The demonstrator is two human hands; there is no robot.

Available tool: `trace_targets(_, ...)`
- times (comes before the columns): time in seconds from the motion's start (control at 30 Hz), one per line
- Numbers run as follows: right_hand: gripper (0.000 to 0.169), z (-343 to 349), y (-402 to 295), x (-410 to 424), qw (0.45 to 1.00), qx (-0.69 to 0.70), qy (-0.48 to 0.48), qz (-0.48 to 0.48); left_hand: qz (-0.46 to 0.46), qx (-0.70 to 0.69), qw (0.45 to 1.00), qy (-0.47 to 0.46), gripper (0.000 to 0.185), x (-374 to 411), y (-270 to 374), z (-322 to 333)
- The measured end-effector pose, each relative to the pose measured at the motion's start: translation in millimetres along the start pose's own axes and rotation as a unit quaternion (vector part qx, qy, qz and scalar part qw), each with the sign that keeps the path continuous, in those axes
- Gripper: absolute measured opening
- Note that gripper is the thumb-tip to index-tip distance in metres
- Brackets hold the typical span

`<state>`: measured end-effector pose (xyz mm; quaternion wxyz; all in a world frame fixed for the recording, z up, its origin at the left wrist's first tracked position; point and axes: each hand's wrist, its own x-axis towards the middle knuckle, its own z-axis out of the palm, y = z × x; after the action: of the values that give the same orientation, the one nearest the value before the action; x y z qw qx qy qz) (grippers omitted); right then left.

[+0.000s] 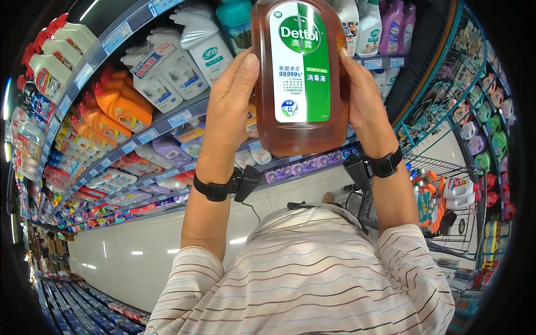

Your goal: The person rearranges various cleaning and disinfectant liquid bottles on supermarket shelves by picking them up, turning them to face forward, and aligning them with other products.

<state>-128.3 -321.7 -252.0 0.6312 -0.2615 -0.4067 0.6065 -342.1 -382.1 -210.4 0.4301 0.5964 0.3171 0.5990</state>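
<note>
A large amber bottle of Dettol antiseptic liquid (pixel 302 140) is raised before me, its white and green label towards my face. The picture's upper rim cuts off its top. My left hand (pixel 234 88) presses against its left side, the thumb along the front edge. On the opposite side my right hand (pixel 363 90) grips it, with fingers partly hidden behind. Both wrists carry black straps with small black devices. Behind the bottle, a store shelf holds white cleaner bottles (pixel 205 50) and purple bottles (pixel 391 29).
To the left run long shelves with orange bottles (pixel 119 100) and white spray bottles (pixel 50 71). A wire shopping cart (pixel 439 161) holding white jugs (pixel 458 192) stands at my right. More stocked shelves (pixel 488 138) rise beyond it. Pale tiled floor (pixel 138 234) lies below.
</note>
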Motion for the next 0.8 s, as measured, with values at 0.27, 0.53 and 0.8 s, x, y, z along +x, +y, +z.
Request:
trace_targets(0.27,0.035,-14.2,2.8,6.8,1.0,0.024,-0.004,0.008,-0.009,0.026,1.0,-0.005,0.054,11.3,-4.0,3.6)
trace_targets(0.53,0.037,-24.3,4.2,12.7,0.999,0.043,0.012,0.024,0.024,0.08,0.997,-0.002,0.048,21.5,-5.2,10.4)
trace_targets(0.8,0.034,-20.8,14.7,14.7,0.999,0.018,0.014,0.028,0.021,0.091,0.995,-0.02,0.047,27.1,-9.5,-2.2)
